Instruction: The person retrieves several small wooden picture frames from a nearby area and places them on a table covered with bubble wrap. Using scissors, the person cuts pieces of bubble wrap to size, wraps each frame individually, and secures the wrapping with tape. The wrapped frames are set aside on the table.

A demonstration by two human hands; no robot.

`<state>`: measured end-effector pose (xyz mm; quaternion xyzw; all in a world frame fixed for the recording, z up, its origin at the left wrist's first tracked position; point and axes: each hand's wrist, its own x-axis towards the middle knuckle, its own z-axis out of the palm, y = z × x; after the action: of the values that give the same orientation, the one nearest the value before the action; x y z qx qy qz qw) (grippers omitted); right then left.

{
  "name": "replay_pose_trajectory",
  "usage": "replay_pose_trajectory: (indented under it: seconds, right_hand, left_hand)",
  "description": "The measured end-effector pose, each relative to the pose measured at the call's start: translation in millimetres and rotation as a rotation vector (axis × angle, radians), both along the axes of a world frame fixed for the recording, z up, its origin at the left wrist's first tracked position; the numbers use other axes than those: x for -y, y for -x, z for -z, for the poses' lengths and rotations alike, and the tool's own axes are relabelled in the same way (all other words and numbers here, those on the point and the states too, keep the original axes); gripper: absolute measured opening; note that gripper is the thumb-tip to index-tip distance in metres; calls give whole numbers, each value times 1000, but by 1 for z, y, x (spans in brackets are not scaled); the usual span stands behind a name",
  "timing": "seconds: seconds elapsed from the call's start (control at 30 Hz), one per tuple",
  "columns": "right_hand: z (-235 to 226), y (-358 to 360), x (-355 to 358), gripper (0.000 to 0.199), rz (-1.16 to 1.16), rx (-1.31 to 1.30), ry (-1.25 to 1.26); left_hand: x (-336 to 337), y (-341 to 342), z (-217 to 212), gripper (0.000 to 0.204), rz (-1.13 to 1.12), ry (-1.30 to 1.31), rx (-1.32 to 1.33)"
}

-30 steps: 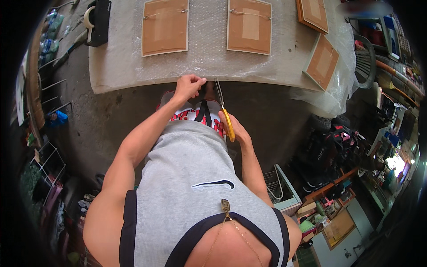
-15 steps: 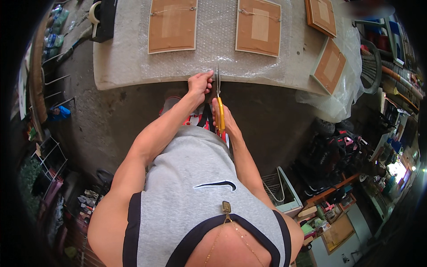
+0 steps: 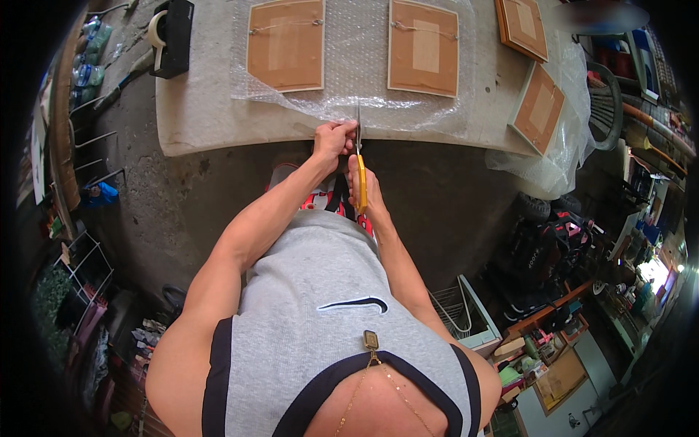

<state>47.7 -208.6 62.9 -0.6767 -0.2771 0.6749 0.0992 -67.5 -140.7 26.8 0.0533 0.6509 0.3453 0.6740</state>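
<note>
A sheet of bubble wrap lies on the table under two picture frames, whose brown backs with hanging wire face up: a left frame and a right frame. At the near table edge my left hand pinches the near edge of the wrap, which is pulled up slantwise by the left frame's near corner. Beside it my right hand grips yellow-handled scissors. Their blades point away from me, at the wrap next to my left fingertips; how far apart the blades are is hard to see.
The pale table has a rounded near edge. A black tape dispenser stands at its far left. On the right are a tilted frame, another brown-backed frame and loose bubble wrap hanging over the edge.
The wrap's near left part has been drawn up and folds by the left frame's corner. My left hand has shifted slightly right and nearer; the scissors stay close beside it.
</note>
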Motion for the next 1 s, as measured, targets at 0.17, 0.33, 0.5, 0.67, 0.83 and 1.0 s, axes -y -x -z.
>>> replay_pose_trajectory:
  seconds: [0.17,0.33,0.5,0.67,0.83,1.0]
  right_hand:
    - [5,3,-4,78,11,14,-66]
    - [2,0,-10,76,10,22,30]
    - [-8,3,-17,72,47,-26,16]
    - [-22,1,-32,71,45,-66,58]
    - [-35,5,-35,73,57,-34,92]
    - [-42,4,-40,74,63,-88,74]
  left_hand:
    - [3,5,3,15,42,-31,51]
    - [2,9,2,15,54,-30,98]
    - [1,16,0,14,95,-39,172]
    - [1,19,-5,15,153,-41,174]
    - [2,14,-5,15,2,-72,223]
    - [7,5,-4,18,-201,-104,430]
